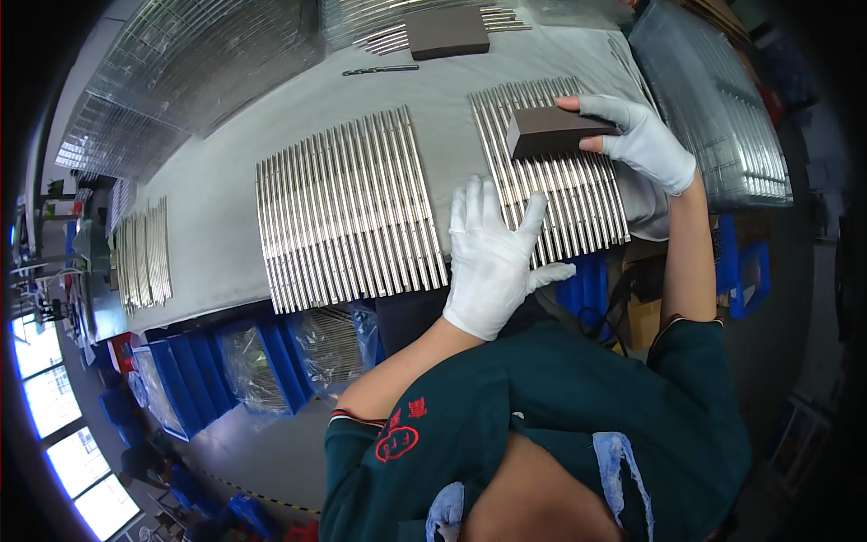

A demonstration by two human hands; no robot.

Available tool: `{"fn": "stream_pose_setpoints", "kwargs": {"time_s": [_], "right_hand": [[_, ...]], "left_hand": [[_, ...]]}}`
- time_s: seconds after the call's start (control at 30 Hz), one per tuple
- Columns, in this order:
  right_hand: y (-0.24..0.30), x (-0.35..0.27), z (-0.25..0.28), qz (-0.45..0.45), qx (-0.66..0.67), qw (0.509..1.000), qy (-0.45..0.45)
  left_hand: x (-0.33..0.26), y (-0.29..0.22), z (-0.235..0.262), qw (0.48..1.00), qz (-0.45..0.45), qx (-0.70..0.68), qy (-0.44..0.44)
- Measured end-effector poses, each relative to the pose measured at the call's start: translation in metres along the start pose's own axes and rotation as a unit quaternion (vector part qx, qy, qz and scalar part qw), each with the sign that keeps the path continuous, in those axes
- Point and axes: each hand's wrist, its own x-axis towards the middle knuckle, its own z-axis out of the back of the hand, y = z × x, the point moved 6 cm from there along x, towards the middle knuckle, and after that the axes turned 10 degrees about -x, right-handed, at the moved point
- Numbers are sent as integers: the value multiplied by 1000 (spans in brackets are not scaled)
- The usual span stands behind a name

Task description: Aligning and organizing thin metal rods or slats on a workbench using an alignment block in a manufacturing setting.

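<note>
Grey worktable (226,190) bears 2 main rows of metal rods. Larger row (348,212) lies untouched at centre. Smaller row (551,172) sits right of it. Left hand (492,262), white-gloved, fingers spread, rests flat on near end of smaller row. Right hand (641,135), gloved, grips brown sanding block (546,131), pressed on same row's far half.

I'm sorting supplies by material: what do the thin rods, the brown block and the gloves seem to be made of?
The rods look like metal, likely polished steel: silvery, with bright glints along each one. The brown block in the right hand looks matte and finely grainy, perhaps an abrasive sponge; that is uncertain. The gloves, as on the left hand, look like soft white woven cloth.
</note>
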Motion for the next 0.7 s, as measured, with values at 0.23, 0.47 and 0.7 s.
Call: {"fn": "stream_pose_setpoints", "kwargs": {"time_s": [0.23, 0.47, 0.7], "right_hand": [[33, 18, -34, 173, -146, 974, -11], [17, 6, -18, 145, -122, 981, -42], [19, 3, 6, 167, -57, 965, -193]], "left_hand": [[-2, 4, -4, 1000, -7, -1, -8], [-3, 2, -5, 1000, -24, 4, -15], [-9, 6, -3, 999, -18, -32, -10]]}}
